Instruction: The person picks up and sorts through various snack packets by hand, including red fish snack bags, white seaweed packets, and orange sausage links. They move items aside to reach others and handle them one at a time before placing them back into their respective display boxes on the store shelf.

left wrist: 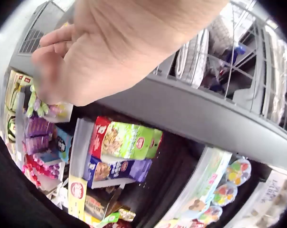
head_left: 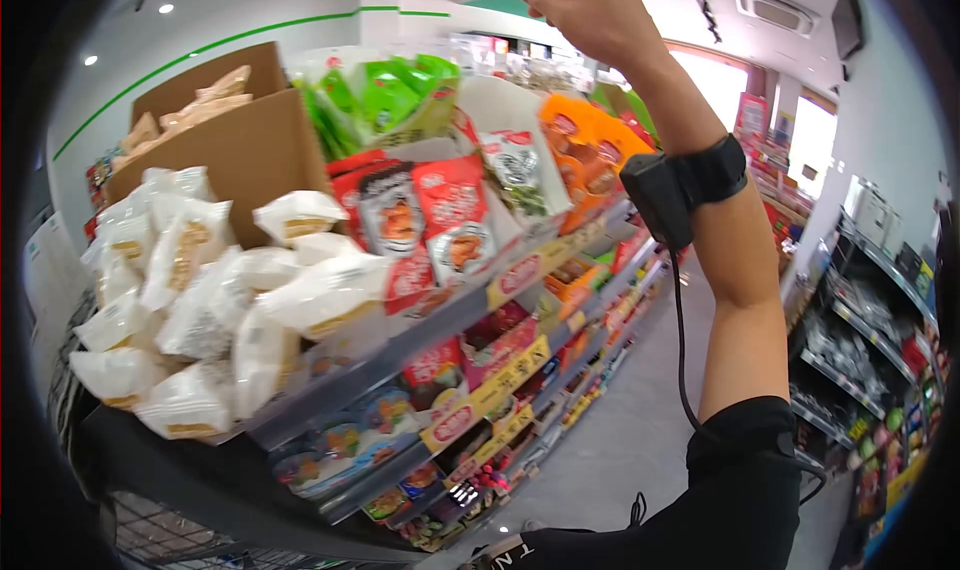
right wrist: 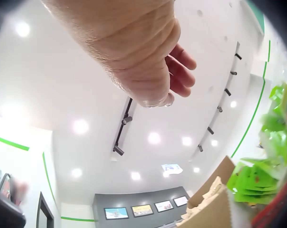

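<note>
High in the head view, my right hand [head_left: 590, 5] is raised above the shelf of snacks, fingers loosely bent. In the right wrist view the same hand [right wrist: 143, 61] hangs against the ceiling, touching nothing visible. My left hand [left wrist: 105, 52] shows only in the left wrist view, fingers loosely bent, beside a grey shelf edge [left wrist: 191, 109] and above green and red snack packs [left wrist: 126, 140]; nothing is seen in it. White wrapped packs [head_left: 200, 290] are heaped at the left of the head view, with red pouches [head_left: 455, 220] to their right.
A cardboard box [head_left: 235, 155] and green bags [head_left: 395, 95] stand on the shelf top. Lower shelves hold more snacks. At the right, beyond the aisle floor [head_left: 600, 440], is another stocked shelf [head_left: 850, 340]. A wire basket [head_left: 160, 530] is at bottom left.
</note>
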A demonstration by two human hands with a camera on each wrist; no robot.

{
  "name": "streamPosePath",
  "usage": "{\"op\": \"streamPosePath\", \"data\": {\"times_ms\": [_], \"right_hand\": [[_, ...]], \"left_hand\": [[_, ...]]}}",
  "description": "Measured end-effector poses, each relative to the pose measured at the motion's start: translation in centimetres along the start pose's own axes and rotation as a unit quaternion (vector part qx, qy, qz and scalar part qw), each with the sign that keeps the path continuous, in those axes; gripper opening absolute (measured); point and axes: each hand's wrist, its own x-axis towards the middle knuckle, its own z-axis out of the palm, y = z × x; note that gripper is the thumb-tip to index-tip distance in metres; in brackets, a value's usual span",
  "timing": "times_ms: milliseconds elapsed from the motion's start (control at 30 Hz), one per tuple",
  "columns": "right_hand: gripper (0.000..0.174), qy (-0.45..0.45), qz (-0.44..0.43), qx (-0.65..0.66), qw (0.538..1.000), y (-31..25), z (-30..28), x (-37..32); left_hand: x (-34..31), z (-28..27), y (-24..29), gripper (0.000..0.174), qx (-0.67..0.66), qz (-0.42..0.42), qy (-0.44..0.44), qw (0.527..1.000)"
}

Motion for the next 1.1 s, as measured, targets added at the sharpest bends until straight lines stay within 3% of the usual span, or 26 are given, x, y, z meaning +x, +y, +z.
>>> {"op": "streamPosePath", "data": {"times_ms": [67,200,267,333,400,467,533,600,667,800,867,967,1067,1100], "right_hand": [[0.024,0.01,-0.007,-0.032,0.999,3.0,-1.4,-2.2],[0.033,0.022,-0.036,-0.102,0.994,7.9,-3.9,-6.7],[0.032,0.013,-0.067,-0.145,0.987,9.7,-5.1,-9.3],[0.03,-0.021,-0.079,-0.128,0.988,11.6,-5.7,-12.1],[0.033,-0.021,-0.157,-0.102,0.982,13.6,-6.5,-14.8],[0.028,-0.061,-0.186,-0.034,0.98,15.2,-7.7,-17.2],[0.024,-0.069,-0.225,0.004,0.972,17.7,-8.8,-19.8],[0.021,-0.114,-0.21,0.019,0.971,19.8,-10.4,-22.1],[0.019,-0.13,-0.177,0.03,0.975,22.2,-11.4,-24.3],[0.018,-0.145,-0.097,0.046,0.984,28.4,-12.0,-28.9],[0.017,-0.154,-0.052,0.048,0.986,30.4,-12.7,-31.3],[0.014,-0.162,0.0,0.059,0.985,32.7,-14.3,-35.1],[0.014,-0.185,0.087,0.036,0.978,35.8,-15.8,-39.7],[0.016,-0.181,0.115,0.031,0.976,36.5,-16.4,-41.1]], "left_hand": [[0.1,-1.6,3.0,0.039,0.037,0.074,-0.043,0.996],[0.6,-2.2,9.5,0.035,0.083,0.091,0.005,0.992],[-0.7,-2.3,14.1,0.035,0.109,0.188,0.057,0.974],[-0.9,-3.1,18.0,0.033,0.095,0.256,0.057,0.96],[-2.6,-4.4,24.7,0.032,0.081,0.174,0.077,0.978],[-3.3,-5.3,29.8,0.029,0.035,0.191,0.079,0.978],[-7.2,-7.6,38.6,0.023,0.066,0.21,0.115,0.969],[-8.3,-8.9,43.8,0.015,0.103,0.344,0.212,0.909],[-8.1,-10.6,47.9,0.009,0.175,0.411,0.332,0.831],[-8.8,-14.7,56.3,0.007,0.297,0.424,0.494,0.699],[-8.3,-16.5,59.0,0.006,0.343,0.419,0.526,0.656],[-6.8,-17.7,61.0,0.008,0.406,0.378,0.544,0.63],[-4.7,-16.5,61.7,0.013,0.404,0.299,0.54,0.675],[-3.8,-16.4,61.6,0.015,0.407,0.289,0.552,0.668]]}}
